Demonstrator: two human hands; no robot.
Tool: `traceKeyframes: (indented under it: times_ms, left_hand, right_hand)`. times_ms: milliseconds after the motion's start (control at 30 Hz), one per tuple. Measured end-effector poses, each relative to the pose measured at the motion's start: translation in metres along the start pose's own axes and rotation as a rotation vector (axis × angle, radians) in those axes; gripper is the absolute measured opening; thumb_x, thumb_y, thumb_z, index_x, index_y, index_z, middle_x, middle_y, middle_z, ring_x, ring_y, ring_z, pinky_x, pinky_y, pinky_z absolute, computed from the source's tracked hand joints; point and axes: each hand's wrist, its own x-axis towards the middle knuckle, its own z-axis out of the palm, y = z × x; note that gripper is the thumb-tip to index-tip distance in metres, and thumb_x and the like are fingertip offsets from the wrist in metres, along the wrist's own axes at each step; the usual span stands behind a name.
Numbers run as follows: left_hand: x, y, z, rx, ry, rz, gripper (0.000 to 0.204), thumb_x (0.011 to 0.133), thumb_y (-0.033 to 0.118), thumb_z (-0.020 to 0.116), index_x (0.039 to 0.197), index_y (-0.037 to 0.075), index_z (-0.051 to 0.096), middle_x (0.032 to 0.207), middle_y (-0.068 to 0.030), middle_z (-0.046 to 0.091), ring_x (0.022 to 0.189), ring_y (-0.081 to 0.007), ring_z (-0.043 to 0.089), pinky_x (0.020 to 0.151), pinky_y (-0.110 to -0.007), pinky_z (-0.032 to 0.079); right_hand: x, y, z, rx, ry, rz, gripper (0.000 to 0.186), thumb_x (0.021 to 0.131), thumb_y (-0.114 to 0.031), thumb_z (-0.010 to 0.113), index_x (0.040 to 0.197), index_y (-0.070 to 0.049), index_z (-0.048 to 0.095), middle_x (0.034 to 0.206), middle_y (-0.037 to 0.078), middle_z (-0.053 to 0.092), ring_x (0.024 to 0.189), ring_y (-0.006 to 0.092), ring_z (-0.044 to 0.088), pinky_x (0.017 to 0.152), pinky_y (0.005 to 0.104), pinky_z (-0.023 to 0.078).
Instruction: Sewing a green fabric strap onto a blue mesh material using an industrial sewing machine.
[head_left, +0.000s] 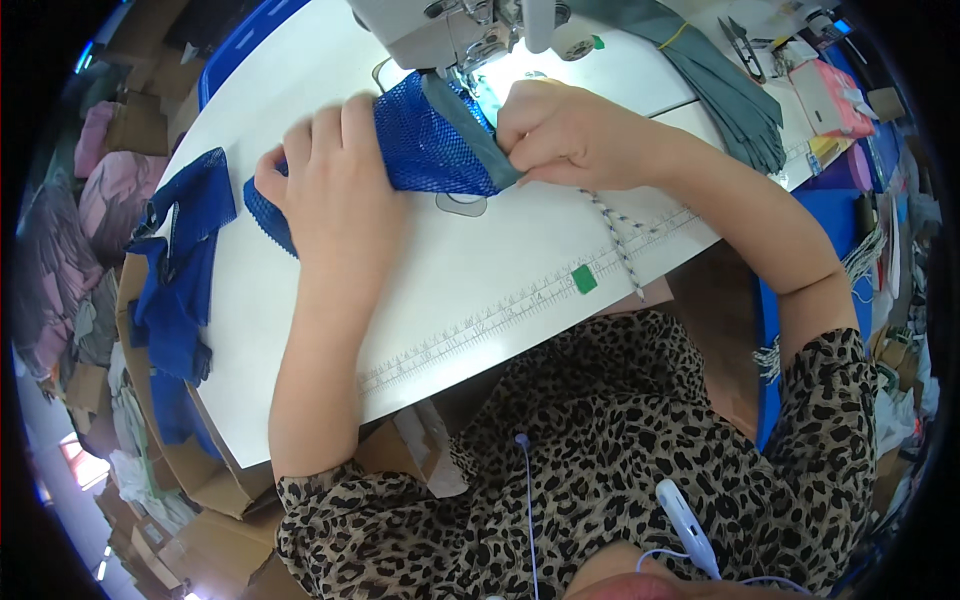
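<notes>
A piece of blue mesh fabric (420, 150) with a grey binding strip (468, 128) along one edge lies at the needle area of a white sewing machine (430, 30). My left hand (340, 185) is curled over the mesh left of the needle, fingers bent onto it and the thumb hidden. Mesh shows on both sides of this hand. To the right of the needle, my right hand (575, 135) is closed, pinching the bound edge near the end of the grey strip. The presser foot partly hides where the strip passes beneath it.
Blue fabric pieces (185, 250) hang over the table's left edge. Grey strips (715, 100) lie at the back right, near black thread snips (742, 48) and a pink-and-white tissue pack (835, 100). A patterned cord (615, 235) and a printed ruler (500, 318) are nearer me. Cardboard boxes (225, 545) stand at left.
</notes>
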Motion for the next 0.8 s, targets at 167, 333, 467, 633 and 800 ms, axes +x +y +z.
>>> traceKeyframes:
  times_ms: [167, 333, 467, 633, 800]
  left_hand:
    - [0.000, 0.002, -0.017, 0.111, -0.208, 0.097, 0.046, 0.076, 0.000, 0.070, 0.120, 0.010, 0.061, 0.118, -0.0112, 0.062, 0.116, -0.0267, 0.055, 0.099, -0.048, 0.033]
    - [0.002, 0.026, -0.038, -0.390, -0.185, 0.255, 0.045, 0.075, 0.004, 0.073, 0.118, 0.010, 0.062, 0.123, -0.0079, 0.062, 0.118, -0.0236, 0.054, 0.100, -0.044, 0.037]
    - [0.001, 0.024, -0.011, -0.341, -0.139, 0.429, 0.039, 0.073, 0.008, 0.075, 0.111, 0.010, 0.067, 0.116, -0.0037, 0.065, 0.113, -0.0229, 0.056, 0.098, -0.039, 0.039]
    - [-0.005, 0.029, 0.002, -0.365, -0.138, 0.402, 0.019, 0.075, 0.005, 0.070, 0.095, 0.008, 0.072, 0.094, -0.0022, 0.066, 0.100, -0.0211, 0.057, 0.091, -0.038, 0.041]
    - [-0.003, 0.032, -0.001, -0.319, -0.071, 0.452, 0.019, 0.077, 0.005, 0.067, 0.096, 0.007, 0.071, 0.097, -0.0025, 0.065, 0.102, -0.0216, 0.057, 0.090, -0.036, 0.042]
  right_hand:
    - [-0.006, -0.010, -0.002, -0.222, -0.045, -0.035, 0.006, 0.078, -0.007, 0.068, 0.083, -0.008, 0.071, 0.087, 0.000, 0.060, 0.095, 0.0199, 0.054, 0.089, 0.0367, 0.043]
    - [-0.010, -0.013, -0.006, -0.267, -0.049, -0.018, 0.017, 0.077, -0.004, 0.063, 0.091, -0.009, 0.073, 0.093, 0.000, 0.063, 0.101, 0.0186, 0.055, 0.089, 0.0349, 0.044]
    - [-0.019, -0.013, -0.013, 0.080, -0.031, 0.193, 0.034, 0.074, 0.009, 0.052, 0.099, -0.005, 0.070, 0.105, 0.005, 0.064, 0.102, 0.0241, 0.059, 0.087, 0.0356, 0.047]
    - [-0.018, 0.010, -0.017, 0.087, 0.095, 0.146, 0.042, 0.076, 0.011, 0.047, 0.108, -0.006, 0.069, 0.113, 0.008, 0.064, 0.104, 0.0251, 0.061, 0.088, 0.0347, 0.049]
    - [-0.019, 0.011, -0.014, -0.118, 0.055, 0.107, 0.040, 0.078, 0.010, 0.048, 0.107, -0.007, 0.069, 0.115, 0.007, 0.063, 0.109, 0.0248, 0.059, 0.093, 0.0360, 0.048]
